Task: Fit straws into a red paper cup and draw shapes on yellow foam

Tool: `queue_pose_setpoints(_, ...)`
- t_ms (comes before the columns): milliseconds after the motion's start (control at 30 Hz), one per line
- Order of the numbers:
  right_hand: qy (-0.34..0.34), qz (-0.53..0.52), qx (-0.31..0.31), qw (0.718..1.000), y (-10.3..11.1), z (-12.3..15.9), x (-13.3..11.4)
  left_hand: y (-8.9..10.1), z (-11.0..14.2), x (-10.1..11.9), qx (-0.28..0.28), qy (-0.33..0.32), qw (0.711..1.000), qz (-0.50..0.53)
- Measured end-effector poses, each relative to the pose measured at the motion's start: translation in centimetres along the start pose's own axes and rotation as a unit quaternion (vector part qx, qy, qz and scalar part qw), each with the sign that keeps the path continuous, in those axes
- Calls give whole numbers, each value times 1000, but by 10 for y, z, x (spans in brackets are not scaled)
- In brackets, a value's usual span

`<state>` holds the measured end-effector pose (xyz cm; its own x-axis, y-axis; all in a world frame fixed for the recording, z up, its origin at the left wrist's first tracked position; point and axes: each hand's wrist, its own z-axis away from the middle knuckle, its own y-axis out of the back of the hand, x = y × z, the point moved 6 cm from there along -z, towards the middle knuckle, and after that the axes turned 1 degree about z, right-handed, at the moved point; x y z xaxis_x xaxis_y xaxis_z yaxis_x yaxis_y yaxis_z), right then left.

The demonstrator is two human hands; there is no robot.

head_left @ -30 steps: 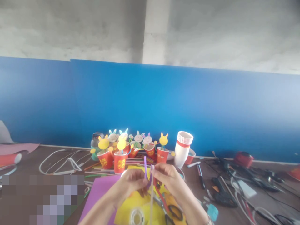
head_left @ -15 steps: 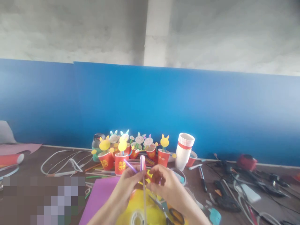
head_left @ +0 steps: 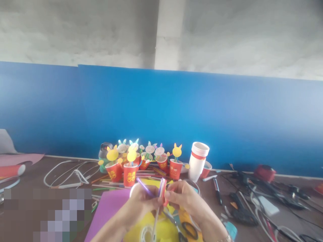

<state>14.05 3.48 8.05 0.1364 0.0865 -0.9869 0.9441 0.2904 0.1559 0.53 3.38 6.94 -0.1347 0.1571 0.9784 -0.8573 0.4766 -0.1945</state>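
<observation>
Both hands are close together over the yellow sheet. Between my left hand's thumb and fingers is a small upright bundle of thin coloured straw-like sticks, white, purple and red. A purple stick slants out to the left, and a pale stick hangs below the grip. My right hand pinches the bundle's red right side with thumb and fingertips. Below the hands lie scissors with dark handles and a white tape roll. The fingers partly cover the bundle.
Red paper cups with animal-faced paper figures stand behind the hands, beside a tall stack of white cups. A purple sheet lies left. Right are a marker, a glue gun and tangled cables. A blue panel borders the table.
Both hands have moved slightly right and down with the bundle. My right hand has come in from beside it and closed its fingertips on the red side.
</observation>
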Motion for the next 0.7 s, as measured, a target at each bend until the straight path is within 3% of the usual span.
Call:
queue_pose_setpoints(167, -13, -47, 18, 999, 3, -2, -2, 5, -6, -4, 34, -8, 999, 41)
queue_pose_setpoints(300, -7, -57, -10, 998, -1, -6, 1, 8, -7, -5, 54, -25, 995, 81)
queue_pose_setpoints(400, -15, -43, 24, 999, 2, -9, 10, 8, -6, -3, 59, -38, 995, 77)
queue_pose_setpoints(600, 16, -36, -1, 999, 1, -9, 9, 13, -6, -11, 57, 22, 992, 114)
queue_pose_setpoints(700, -2, -12, 5, 1000, 3, -5, 3, 14, -7, -15, 44, 48, 989, 136)
